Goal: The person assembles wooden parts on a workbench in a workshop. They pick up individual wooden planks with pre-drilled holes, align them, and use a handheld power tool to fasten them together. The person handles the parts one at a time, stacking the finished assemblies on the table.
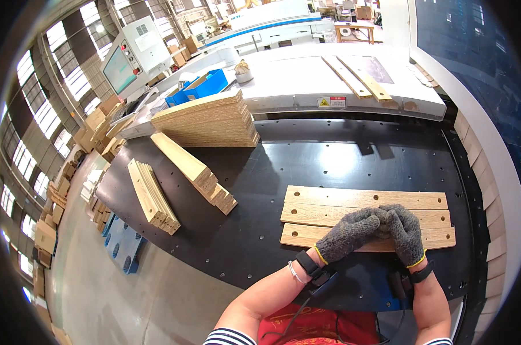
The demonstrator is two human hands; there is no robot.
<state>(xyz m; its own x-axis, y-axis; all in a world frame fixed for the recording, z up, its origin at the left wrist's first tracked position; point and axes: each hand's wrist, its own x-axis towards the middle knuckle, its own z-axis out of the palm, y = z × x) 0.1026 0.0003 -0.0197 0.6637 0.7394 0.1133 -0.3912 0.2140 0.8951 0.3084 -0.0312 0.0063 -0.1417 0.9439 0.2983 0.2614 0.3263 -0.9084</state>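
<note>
Three light wooden boards with drilled holes [318,214] lie side by side on the black table [260,184], in front of me. Over their right half, both my hands meet in grey knitted gloves with yellow cuffs. My left hand [352,231] is curled, its fingertips against my right hand [404,233]. The right hand's fingers bend inward towards the left. Both look closed, and whatever may be between them is hidden. Parts of the middle and nearest boards are covered by the gloves.
Left on the table stand a tall stack of boards [209,123], a medium stack [186,167] and a narrow strip pile [152,195]. Beyond are two strips [358,77] on a white machine bed, blue bins [200,86] and a control panel [135,54]. A blue pallet [122,244] sits on the floor.
</note>
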